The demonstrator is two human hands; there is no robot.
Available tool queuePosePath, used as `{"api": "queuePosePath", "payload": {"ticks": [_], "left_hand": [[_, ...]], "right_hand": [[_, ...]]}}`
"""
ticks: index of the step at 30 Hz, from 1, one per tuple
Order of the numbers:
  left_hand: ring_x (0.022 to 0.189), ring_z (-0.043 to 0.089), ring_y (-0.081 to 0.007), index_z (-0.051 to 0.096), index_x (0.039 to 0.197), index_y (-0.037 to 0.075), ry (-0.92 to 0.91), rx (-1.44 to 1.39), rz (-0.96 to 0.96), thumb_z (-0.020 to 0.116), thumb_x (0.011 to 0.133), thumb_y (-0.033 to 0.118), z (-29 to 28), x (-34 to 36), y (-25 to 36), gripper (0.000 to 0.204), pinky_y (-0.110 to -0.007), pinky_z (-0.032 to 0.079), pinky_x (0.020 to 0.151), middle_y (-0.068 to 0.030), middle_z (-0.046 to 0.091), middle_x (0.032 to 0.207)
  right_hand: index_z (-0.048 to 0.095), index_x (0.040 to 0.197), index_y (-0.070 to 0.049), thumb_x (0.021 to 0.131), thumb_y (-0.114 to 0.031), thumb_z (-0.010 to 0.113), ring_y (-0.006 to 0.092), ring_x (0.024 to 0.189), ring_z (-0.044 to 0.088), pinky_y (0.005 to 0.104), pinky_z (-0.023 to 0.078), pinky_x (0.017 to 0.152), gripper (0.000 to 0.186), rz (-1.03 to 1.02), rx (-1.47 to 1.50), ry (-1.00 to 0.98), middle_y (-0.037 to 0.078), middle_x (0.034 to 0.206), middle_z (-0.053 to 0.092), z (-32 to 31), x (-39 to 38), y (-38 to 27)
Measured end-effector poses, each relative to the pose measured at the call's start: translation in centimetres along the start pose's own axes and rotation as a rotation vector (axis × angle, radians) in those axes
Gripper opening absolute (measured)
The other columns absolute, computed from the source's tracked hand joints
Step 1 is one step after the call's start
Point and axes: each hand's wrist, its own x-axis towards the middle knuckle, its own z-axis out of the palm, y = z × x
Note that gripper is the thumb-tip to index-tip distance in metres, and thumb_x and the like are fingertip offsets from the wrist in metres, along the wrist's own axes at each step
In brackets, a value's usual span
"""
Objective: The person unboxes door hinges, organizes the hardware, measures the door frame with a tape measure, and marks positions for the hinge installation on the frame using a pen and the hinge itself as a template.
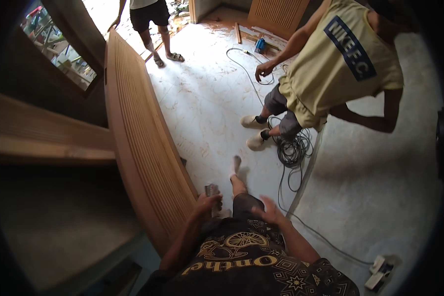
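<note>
Left hand (211, 201) is curled round a grey block (211, 189) (can't make out the kind from here), near the ribbed door (143, 133). Right hand (270, 211) is loosely spread, empty.

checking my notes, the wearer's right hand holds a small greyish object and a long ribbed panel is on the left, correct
Wrong hand: in the head view, the wearer's left hand holds the small greyish object; the long ribbed panel is on the left.

Wearer's two hands (212, 201) (270, 212), two co-workers (344, 59) (151, 15)
</note>
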Motion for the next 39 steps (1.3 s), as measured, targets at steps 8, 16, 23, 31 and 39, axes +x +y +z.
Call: {"api": "queuePosePath", "payload": {"ticks": [8,16,23,31,39], "left_hand": [[0.061,0.06,-0.0175,0.058,0.102,0.002,0.46,0.355,0.094,0.065,0.087,0.007,-8.9,16.7,13.0,0.017,-0.036,0.05,0.053,-0.0066,0.061,0.078],[0.06,0.059,-0.0174,0.056,0.103,0.004,0.555,0.268,-0.066,0.065,0.087,0.01,-10.7,26.5,26.8,0.019,-0.036,0.049,0.052,-0.0059,0.059,0.077],[0.06,0.058,-0.0173,0.055,0.103,0.005,0.482,0.47,-0.236,0.065,0.087,0.013,-11.7,38.5,40.0,0.021,-0.036,0.048,0.052,-0.0053,0.057,0.077],[0.059,0.056,-0.0171,0.054,0.104,0.006,0.28,0.596,-0.073,0.066,0.087,0.016,-7.4,61.2,72.8,0.023,-0.036,0.048,0.051,-0.0046,0.055,0.076],[0.059,0.053,-0.0129,0.047,0.103,0.01,-0.045,0.616,0.213,0.075,0.092,0.027,4.8,85.4,99.8,0.034,-0.032,0.044,0.049,-0.0018,0.052,0.075]], "right_hand": [[0.057,0.143,-0.004,0.093,-0.053,0.069,0.033,0.128,0.061,0.0418,0.046,0.108,0.071,0.185,0.186,-0.096,0.022,0.135,0.064,-15.0,26.0,-6.3],[0.062,0.132,-0.001,0.091,-0.044,0.072,0.0316,0.113,0.07,0.0398,0.053,0.097,0.06,0.08,0.105,-0.117,0.019,0.119,0.072,-28.6,49.3,-18.1],[0.062,0.132,-0.006,0.09,-0.046,0.073,0.0315,0.11,0.07,0.0408,0.054,0.096,0.059,0.185,0.183,-0.031,0.017,0.117,0.073,-34.0,67.1,-22.4],[0.071,0.116,-0.003,0.088,-0.035,0.078,0.0208,0.086,0.072,0.0357,0.057,0.077,0.043,0.674,0.603,0.296,0.012,0.102,0.075,-38.0,74.8,-16.5],[0.069,0.117,-0.006,0.096,-0.026,0.068,0.0224,0.086,0.071,0.037,0.059,0.073,0.029,0.846,1.187,0.42,0.007,0.101,0.072,-44.2,84.5,-17.8]]}}
